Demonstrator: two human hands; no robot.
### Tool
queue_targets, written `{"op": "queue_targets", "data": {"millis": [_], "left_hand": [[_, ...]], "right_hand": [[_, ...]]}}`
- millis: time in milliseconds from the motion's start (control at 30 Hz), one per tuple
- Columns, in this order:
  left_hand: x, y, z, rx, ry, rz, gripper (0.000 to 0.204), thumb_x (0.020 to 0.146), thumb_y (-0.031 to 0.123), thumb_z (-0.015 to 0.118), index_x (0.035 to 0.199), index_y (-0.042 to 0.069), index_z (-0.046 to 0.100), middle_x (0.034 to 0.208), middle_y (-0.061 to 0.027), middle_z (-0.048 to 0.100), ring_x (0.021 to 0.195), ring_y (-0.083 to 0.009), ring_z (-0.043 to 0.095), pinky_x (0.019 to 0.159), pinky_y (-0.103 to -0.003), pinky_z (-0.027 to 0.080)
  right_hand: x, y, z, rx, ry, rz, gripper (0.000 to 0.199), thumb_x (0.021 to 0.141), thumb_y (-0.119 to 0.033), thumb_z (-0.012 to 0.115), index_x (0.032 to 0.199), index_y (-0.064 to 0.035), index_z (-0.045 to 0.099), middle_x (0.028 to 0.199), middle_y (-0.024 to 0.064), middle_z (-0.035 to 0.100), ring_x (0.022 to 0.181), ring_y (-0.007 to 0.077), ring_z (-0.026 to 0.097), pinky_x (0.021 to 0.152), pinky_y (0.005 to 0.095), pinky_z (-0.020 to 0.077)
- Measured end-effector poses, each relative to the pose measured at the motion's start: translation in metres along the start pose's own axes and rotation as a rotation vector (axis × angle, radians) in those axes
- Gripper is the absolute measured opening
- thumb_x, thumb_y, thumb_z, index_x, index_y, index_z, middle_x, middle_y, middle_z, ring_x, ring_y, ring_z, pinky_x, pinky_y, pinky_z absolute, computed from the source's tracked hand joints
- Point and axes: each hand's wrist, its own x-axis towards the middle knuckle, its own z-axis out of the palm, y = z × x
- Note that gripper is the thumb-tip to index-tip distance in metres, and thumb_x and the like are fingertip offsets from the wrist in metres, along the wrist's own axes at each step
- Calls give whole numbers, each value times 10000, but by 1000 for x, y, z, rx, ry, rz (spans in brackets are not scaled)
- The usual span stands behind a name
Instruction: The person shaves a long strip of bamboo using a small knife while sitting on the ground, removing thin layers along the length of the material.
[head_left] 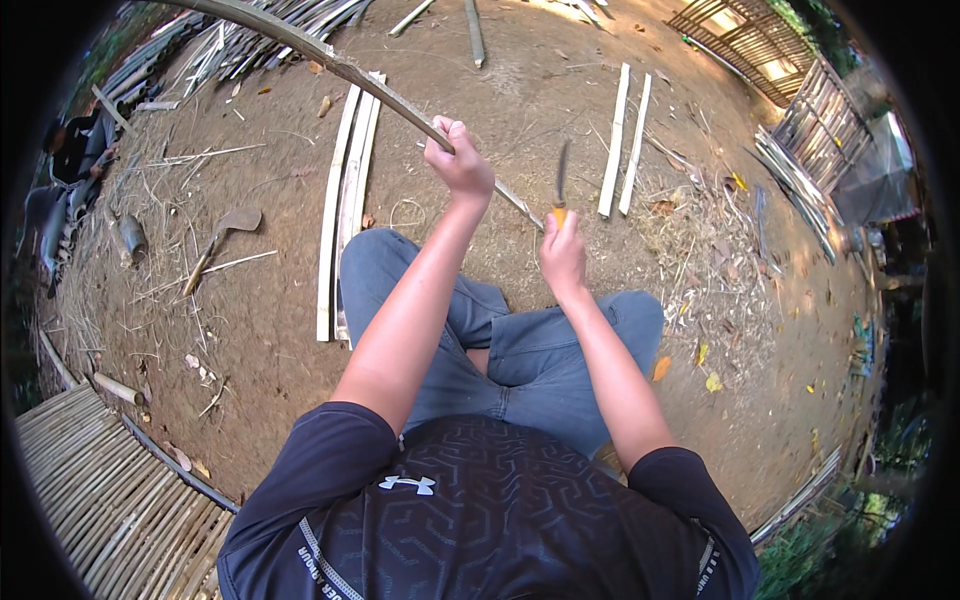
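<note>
Bare brown earth yard point(280, 300), littered with dry straw and shavings. Person seated on it, knees bent, in blue jeans.

Woven split-bamboo mat point(90, 480) at lower left; slatted bamboo fence panels point(820, 125) at upper right. A heap of pale bamboo strips point(230, 45) lies at upper left.

Finished-looking stock: three long flat pale bamboo slats point(345, 200) lie side by side just beside the left knee; two shorter pale slats point(625, 140) lie well apart, beyond the right hand. Judgement: several pieces are already split and laid aside.

Work piece: a long, thin, grey-brown bamboo strip point(330, 60), raised off the ground, running from the upper left down past the left hand point(460, 160) toward the right hand point(562, 250). Left hand is wrapped closed around it, mid-length. Its far end leaves the view.

Right hand is clenched on the orange handle of a dark-bladed knife point(560, 190), blade pointing up, close to the strip's lower end; whether the blade touches the strip I cannot tell.

Judgement: trimming of this strip is in hand, not finished; most of its length looks rough and dark.

A wooden-handled cleaver-like blade point(222, 235) lies unused on the ground at left.
</note>
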Motion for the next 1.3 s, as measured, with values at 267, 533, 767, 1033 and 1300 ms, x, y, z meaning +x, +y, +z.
{"op": "queue_targets", "data": {"millis": [267, 533, 767, 1033, 1300], "left_hand": [[6, 3, 3, -54, 17, -75, 251, 939, 112, 458, 708, 111, 359, 550, 51, 340, 461, -40, 307, 411, -254, 243], [2, 7, -2, -102, -10, -96, 264, 940, 96, 465, 709, 117, 340, 553, 54, 340, 460, -28, 289, 410, -226, 229], [3, 11, -1, -54, -9, -67, 252, 942, 96, 465, 716, 116, 354, 566, 56, 336, 471, -32, 286, 422, -237, 232], [-1, 11, 7, -113, -26, -98, 239, 933, 83, 448, 724, 122, 338, 560, 56, 335, 451, -33, 274, 404, -242, 214], [-2, 14, -2, -93, -37, -106, 216, 929, 79, 415, 744, 131, 315, 542, 61, 315, 430, -26, 250, 375, -226, 200]], "right_hand": [[22, 77, 45, -176, -475, 189, 384, 1009, -399, 471, 1097, -28, 508, 863, 164, 665, 524, 304, 601, 448, 419, 466], [38, 59, 3, 538, -531, 457, 306, 1017, -342, 495, 1073, -46, 547, 738, 30, 597, 477, 122, 513, 405, 279, 395], [11, -10, -10, 264, 113, -43, 296, 1013, -297, 494, 1036, -3, 520, 826, 231, 664, 834, 416, 667, 712, 508, 495], [0, 60, 52, -191, -449, 223, 377, 1017, -364, 475, 1148, -12, 498, 1046, 241, 674, 933, 392, 673, 792, 486, 524], [35, 77, 8, 743, -719, 550, 298, 1025, -328, 497, 1120, -48, 532, 795, 32, 607, 529, 79, 537, 420, 245, 430]]}}
